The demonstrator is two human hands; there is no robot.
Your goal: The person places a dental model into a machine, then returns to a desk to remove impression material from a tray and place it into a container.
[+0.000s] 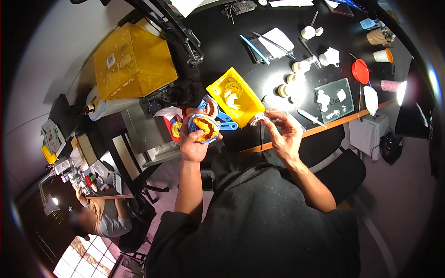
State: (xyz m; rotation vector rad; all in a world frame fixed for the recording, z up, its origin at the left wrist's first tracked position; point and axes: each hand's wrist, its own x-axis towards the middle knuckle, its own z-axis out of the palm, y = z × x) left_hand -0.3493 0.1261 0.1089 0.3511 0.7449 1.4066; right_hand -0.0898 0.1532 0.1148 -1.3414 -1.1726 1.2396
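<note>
My left hand [191, 150] is wrapped round two blue dental impression trays. The nearer impression tray [204, 129] faces up, with yellow and orange-brown material in its hollow. Behind it, the second impression tray [211, 107] shows a reddish-brown lining, and blue handles point to the right. My right hand [288, 136] pinches a small, curved, greyish-white piece [256, 120] between thumb and fingers, close to the near corner of a yellow bin [251, 103]. Inside that bin lies a pale, horseshoe-shaped dental model [232, 96].
Several white jars [286, 89] stand on the black table beyond my right hand. A syringe [311, 118] and a glass plate [334, 99] lie near its wooden edge. A red bowl [359, 72] sits farther right. At left, a person [109, 217] sits at another bench.
</note>
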